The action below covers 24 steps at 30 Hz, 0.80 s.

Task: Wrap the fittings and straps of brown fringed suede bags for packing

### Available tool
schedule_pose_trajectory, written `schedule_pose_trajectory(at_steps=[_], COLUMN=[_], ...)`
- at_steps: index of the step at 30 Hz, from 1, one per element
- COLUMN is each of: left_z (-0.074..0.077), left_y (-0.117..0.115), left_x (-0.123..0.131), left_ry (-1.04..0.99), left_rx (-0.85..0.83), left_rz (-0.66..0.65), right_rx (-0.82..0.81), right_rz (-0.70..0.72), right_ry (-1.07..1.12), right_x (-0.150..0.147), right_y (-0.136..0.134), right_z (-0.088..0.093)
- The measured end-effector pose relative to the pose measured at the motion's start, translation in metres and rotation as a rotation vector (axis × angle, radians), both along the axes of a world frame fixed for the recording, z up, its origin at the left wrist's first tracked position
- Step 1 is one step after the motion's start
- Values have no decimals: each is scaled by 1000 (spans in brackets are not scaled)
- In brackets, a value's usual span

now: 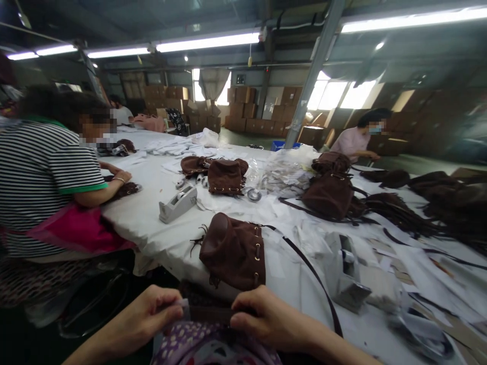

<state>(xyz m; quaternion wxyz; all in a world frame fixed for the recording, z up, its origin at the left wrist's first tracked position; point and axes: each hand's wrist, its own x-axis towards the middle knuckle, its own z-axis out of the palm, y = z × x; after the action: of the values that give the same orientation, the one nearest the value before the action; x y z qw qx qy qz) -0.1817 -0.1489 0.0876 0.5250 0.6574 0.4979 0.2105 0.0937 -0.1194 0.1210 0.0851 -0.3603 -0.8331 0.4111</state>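
Note:
My left hand (pixel 148 315) and my right hand (pixel 266 317) are close to my body at the table's near edge, both closed in pinches. A dark brown strap (pixel 210 314) stretches between them, with a whitish, translucent piece (pixel 184 305) by my left thumb. What this piece is I cannot make out. Just beyond my hands, a brown drawstring bag (pixel 232 251) lies tipped on the white-covered table (pixel 281 268). Its long dark shoulder strap (pixel 312 271) curves down the right side towards my right forearm.
Grey tape dispensers stand left (pixel 178 204) and right (pixel 346 271). More brown bags (pixel 225 177) lie ahead, with a bag and straps (pixel 329 195) further right. A person in stripes (pixel 49 177) works at left, a masked person (pixel 353 137) at back right. A metal post (pixel 310 76) rises behind.

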Motion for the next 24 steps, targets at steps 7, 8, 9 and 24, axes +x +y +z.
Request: schedule_pose_trajectory(at_steps=[7,8,9,24], left_z=[23,32,44,143], left_y=[19,25,31,72], left_x=[1,8,16,-21], left_ry=[-45,-52,-56,47], left_rx=[-53,-31,-7,137], left_rz=[-117,-134,-150,-155], right_rx=[141,190,233,168], right_rz=[-15,-3,11,-95], right_ry=[-74,-79,-84,-88], right_x=[28,22,14,35], right_y=[19,23,27,72], right_z=[49,65,81,135])
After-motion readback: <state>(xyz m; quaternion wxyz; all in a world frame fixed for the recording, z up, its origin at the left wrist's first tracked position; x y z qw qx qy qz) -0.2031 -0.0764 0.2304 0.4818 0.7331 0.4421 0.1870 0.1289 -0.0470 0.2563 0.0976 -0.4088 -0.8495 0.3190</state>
